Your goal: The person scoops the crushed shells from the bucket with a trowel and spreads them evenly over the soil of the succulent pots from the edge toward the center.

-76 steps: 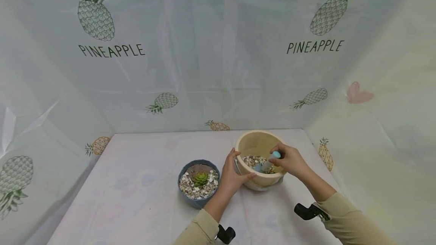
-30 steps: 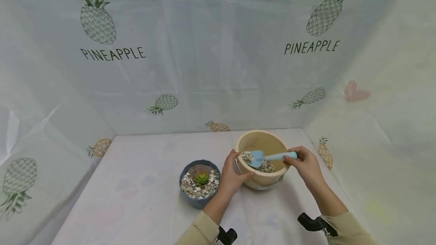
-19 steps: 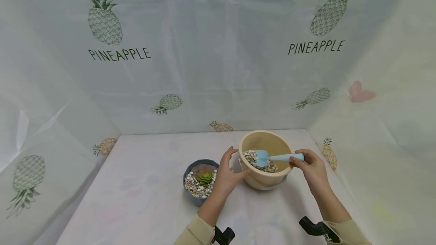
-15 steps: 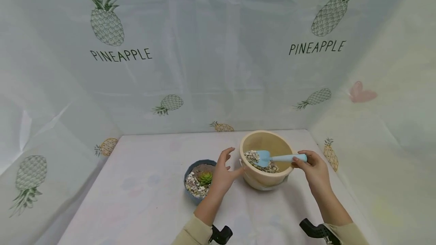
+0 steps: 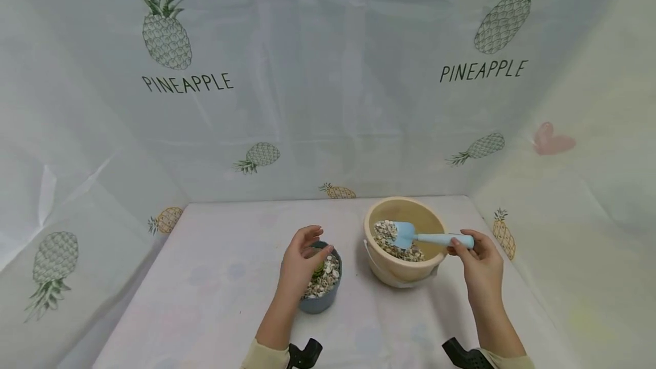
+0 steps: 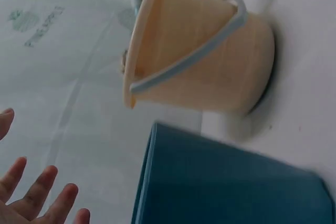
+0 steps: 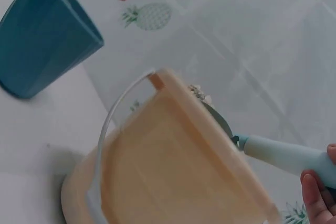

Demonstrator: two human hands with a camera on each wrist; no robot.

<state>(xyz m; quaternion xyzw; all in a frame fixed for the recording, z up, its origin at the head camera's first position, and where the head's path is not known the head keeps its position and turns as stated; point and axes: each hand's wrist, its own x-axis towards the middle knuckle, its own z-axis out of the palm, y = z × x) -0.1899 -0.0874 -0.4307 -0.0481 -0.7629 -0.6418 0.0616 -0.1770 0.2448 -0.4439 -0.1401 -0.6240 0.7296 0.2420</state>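
Observation:
In the head view my right hand (image 5: 482,266) pinches the pale blue handle of a small garden trowel (image 5: 443,238). Its blade carries small stones and sits over the mouth of a cream bucket (image 5: 405,269) holding more gravel. To the left, my left hand (image 5: 299,263) hovers over a blue flower pot (image 5: 320,304) with relaxed fingers, holding nothing. White pebbles (image 5: 328,278) fill that pot, and the hand hides most of its green succulent (image 5: 318,272). The left wrist view shows the fingers (image 6: 39,192) apart from the pot wall (image 6: 220,182).
Both containers stand on a pale tablecloth (image 5: 215,300), with the bucket right of the pot. A grey handle (image 6: 194,61) hangs down the bucket's side. Behind, a pineapple-printed curtain (image 5: 328,101) rises from the table's back edge.
The right hand has lifted the trowel out of the gravel, loaded with stones, to the bucket's rim. My left hand has let go of the bucket and moved left over the pot.

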